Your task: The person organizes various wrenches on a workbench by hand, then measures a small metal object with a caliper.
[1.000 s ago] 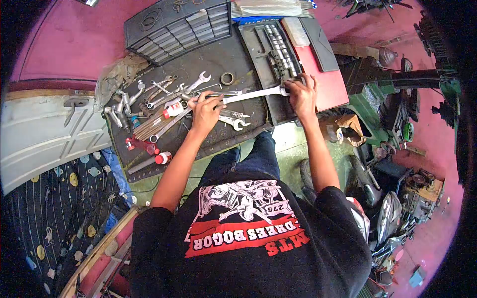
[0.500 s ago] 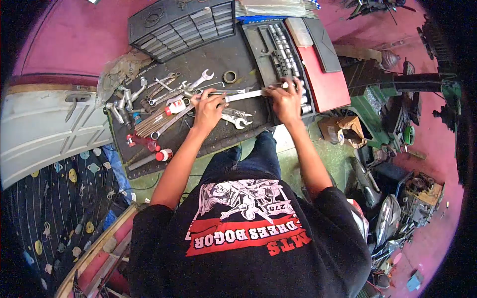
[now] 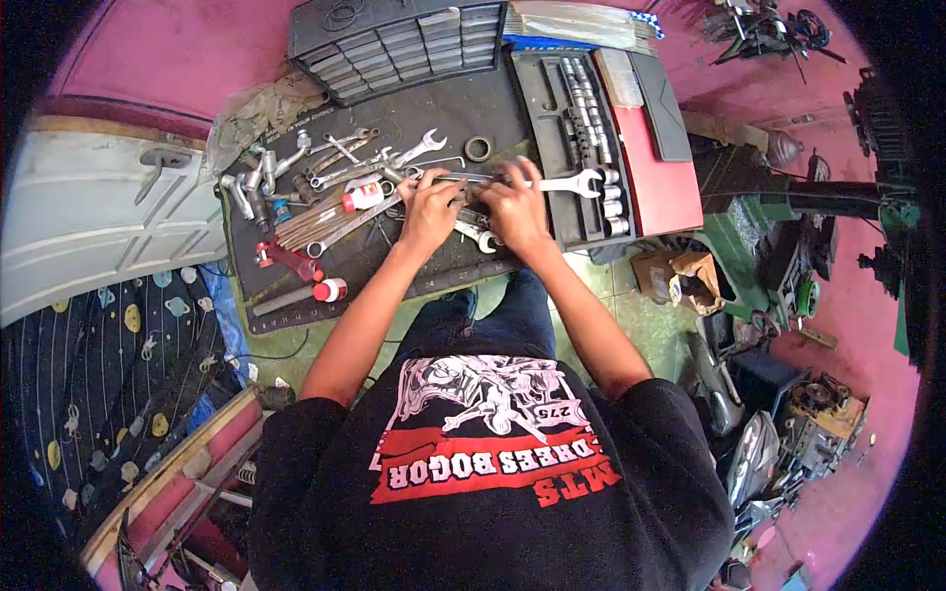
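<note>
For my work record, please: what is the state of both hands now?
Left hand: fingers curled; what it holds, if anything, cannot be told.
Right hand: closed over the large wrench, seemingly holding it.

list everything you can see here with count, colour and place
large wrench: 1, silver, at the hands
socket tray: 1, black, bench right
sockets: many, silver, in the tray
other wrenches: several, silver, bench
bottles: 2, white with red caps, bench left
ring: 1, dark, beyond the hands
drawer cabinet: 1, black and grey, bench back
bench: 1, dark, ahead
door: 1, white, far left
smaller clutter: uncountable
shirt: 1, black, torso
left hand: 1, over the bench
right hand: 1, at the large wrench's shaft
</note>
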Demonstrator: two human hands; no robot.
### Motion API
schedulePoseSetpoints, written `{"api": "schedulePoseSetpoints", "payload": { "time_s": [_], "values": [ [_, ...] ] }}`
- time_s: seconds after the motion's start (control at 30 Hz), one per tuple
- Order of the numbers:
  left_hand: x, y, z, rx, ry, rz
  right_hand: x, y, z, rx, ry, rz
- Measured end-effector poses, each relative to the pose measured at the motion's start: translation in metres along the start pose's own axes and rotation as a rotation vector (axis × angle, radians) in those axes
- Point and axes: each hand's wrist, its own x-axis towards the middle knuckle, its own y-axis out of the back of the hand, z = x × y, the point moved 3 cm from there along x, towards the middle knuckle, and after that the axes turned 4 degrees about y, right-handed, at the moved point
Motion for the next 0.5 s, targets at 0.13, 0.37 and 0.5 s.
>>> {"api": "schedulePoseSetpoints", "payload": {
  "time_s": [0.13,0.37,0.5],
  "values": [
    [-0.001,0.003,0.001,0.026,-0.003,0.0,0.008,0.002,-0.006,-0.022,-0.001,-0.021],
    [-0.001,0.002,0.002,0.004,-0.01,0.008,-0.062,0.048,0.069,-0.179,-0.229,0.101],
    [0.0,0.0,0.0,0.006,-0.027,0.007,-0.085,0.067,0.089,-0.245,-0.322,0.118]
  ]
}}
